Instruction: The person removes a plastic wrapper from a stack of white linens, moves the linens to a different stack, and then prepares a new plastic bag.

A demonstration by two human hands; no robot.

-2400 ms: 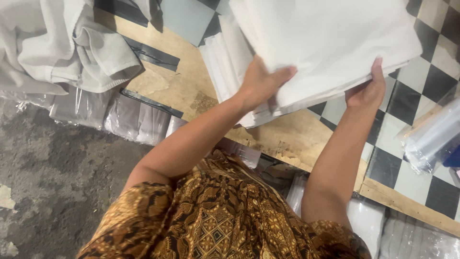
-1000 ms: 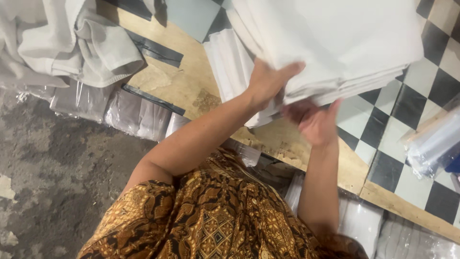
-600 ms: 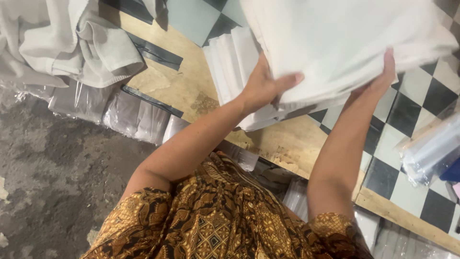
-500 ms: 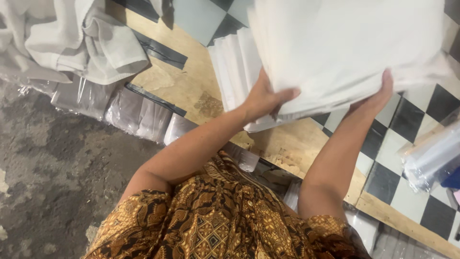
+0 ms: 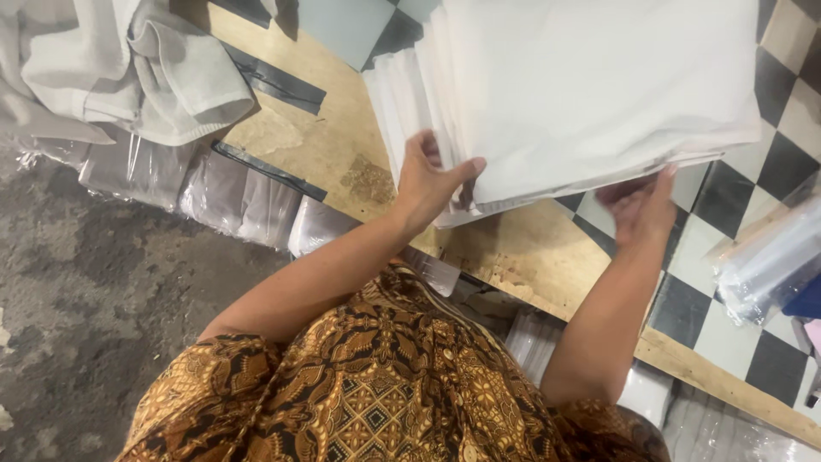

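Landmark here is the plywood tabletop [image 5: 342, 145], so everything's relative to that. At its far left corner there's a heap of crumpled grey-white cloth [image 5: 128, 60], and under its near edge some plastic-wrapped bundles [image 5: 222, 192] are tucked in.

Middle of the board: the left hand [image 5: 432, 184] is clamped on the near-left corner of a stack of folded white cloth [image 5: 590, 94], thumb on top, fingers curled under the upper layers. The stack sits across the board's middle and hangs over onto the black-and-white checkered part [image 5: 774, 197] to the right.

The right hand [image 5: 640, 210] is at the stack's near-right edge, palm up and half open, fingertips just under the bottom layers. Can't tell if it's really gripping anything.

Looks to me like mid-squaring or lifting the pile. I'd guess the next bit needs both hands properly under it so the layers don't fan out.

Far right off the board, clear plastic bags [image 5: 774, 261].
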